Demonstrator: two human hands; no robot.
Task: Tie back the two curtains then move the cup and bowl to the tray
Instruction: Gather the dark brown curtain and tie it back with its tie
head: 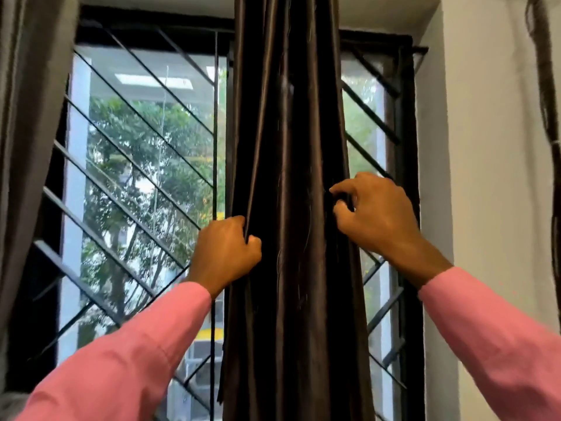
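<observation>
Sleeves [121,354], left hand [224,250], right hand [373,214] gripping cropped curtain [291,132]

Window [76,183]: tall, glazed, set in a recess.
Frame [151,28]: black, running across the top and down the right side.
Grille [91,164]: dark metal bars running diagonally across the panes, with one thin upright bar [215,117].
Outside: green trees [170,153] in daylight; a yellow shape [209,332] low down, too blurred to identify.
Reflection [151,80]: a bright rectangular ceiling light panel in the upper glass.
Wall [491,177]: plain white, right of the recess; white reveal [431,147].
</observation>
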